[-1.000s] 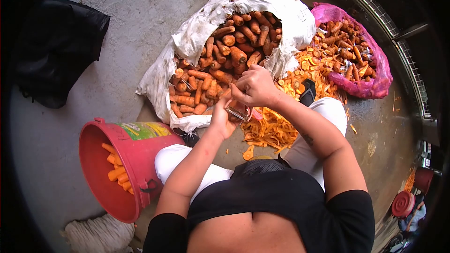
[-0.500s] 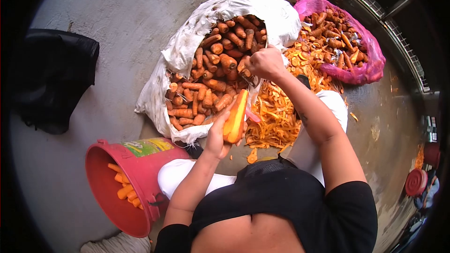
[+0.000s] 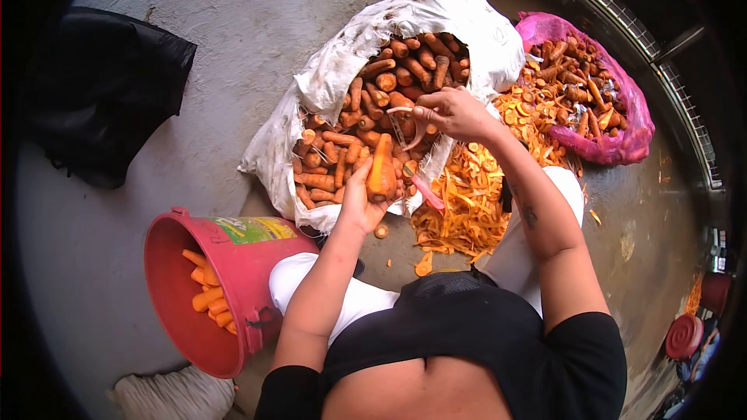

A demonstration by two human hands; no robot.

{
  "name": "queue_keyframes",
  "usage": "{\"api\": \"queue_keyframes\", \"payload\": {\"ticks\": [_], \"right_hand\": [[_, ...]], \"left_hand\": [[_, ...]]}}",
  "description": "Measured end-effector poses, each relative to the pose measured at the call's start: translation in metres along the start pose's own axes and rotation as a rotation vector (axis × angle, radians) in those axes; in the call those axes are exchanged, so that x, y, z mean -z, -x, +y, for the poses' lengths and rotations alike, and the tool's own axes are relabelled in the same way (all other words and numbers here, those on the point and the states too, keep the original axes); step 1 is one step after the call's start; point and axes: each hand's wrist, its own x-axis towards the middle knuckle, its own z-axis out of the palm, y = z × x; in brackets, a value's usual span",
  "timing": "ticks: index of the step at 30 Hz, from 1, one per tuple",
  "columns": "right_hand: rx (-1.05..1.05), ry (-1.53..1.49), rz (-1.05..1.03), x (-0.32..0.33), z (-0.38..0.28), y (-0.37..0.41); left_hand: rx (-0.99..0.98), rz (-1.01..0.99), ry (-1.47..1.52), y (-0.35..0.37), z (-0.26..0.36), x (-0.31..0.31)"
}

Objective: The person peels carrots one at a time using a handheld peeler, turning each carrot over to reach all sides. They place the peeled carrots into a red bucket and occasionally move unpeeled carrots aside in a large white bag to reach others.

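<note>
My left hand [image 3: 359,201] is closed around the lower part of a partly peeled carrot [image 3: 382,169], which points upward with bright orange and darker patches. My right hand [image 3: 461,114], fingers bent, grips a peeler [image 3: 416,138] with pinkish arms and a thin blade, a short way above and right of the carrot. Both hands are over the opening of a white sack [image 3: 311,84] full of unpeeled carrots [image 3: 340,138]. Beneath my right forearm lies a heap of orange peelings [image 3: 459,206].
A tipped red bucket [image 3: 173,327] at left holds peeled carrots [image 3: 208,299]. Behind the peelings sits a pink sack [image 3: 634,120] of carrot pieces. A black cloth-like item [image 3: 117,97] lies far left, a metal grate [image 3: 615,12] runs along upper right.
The carrot has turned in my left hand, now showing a different, darker side. My right hand has rotated, bringing the peeler into clear sight. A carrot slice now shows on the floor below.
</note>
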Motion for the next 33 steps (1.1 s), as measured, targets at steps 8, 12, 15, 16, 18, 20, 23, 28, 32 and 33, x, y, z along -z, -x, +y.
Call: {"api": "queue_keyframes", "payload": {"ticks": [8, 12, 15, 16, 18, 20, 23, 28, 32, 33], "right_hand": [[0.319, 0.130, 0.336, -0.037, -0.015, 0.010], [0.503, 0.185, 0.416, -0.045, -0.018, 0.010], [0.513, 0.229, 0.410, -0.045, -0.014, 0.010], [0.519, 0.224, 0.407, -0.045, -0.013, 0.009], [0.530, 0.207, 0.396, -0.045, -0.013, 0.010], [0.541, 0.186, 0.381, -0.045, -0.017, 0.012], [0.547, 0.147, 0.381, -0.045, -0.016, 0.013], [0.434, 0.137, 0.430, -0.043, -0.005, 0.006], [-0.001, 0.577, 0.390, 0.003, 0.036, -0.006], [-0.064, 0.708, 0.479, 0.006, 0.055, -0.006]], "left_hand": [[0.025, 0.140, -0.024, -0.011, -0.010, -0.021], [0.061, 0.189, -0.008, -0.016, -0.012, -0.022], [0.077, 0.146, -0.020, -0.014, -0.015, -0.024], [0.084, 0.128, -0.020, -0.013, -0.015, -0.026], [0.075, 0.099, -0.054, -0.008, -0.016, -0.026], [0.061, 0.075, -0.083, -0.009, -0.019, -0.016], [0.048, 0.031, -0.073, 0.000, -0.020, -0.020], [-0.044, -0.054, -0.113, 0.002, -0.014, -0.028], [0.016, -0.249, -0.267, 0.025, -0.016, -0.026], [0.040, -0.263, -0.256, 0.027, -0.017, -0.025]]}}
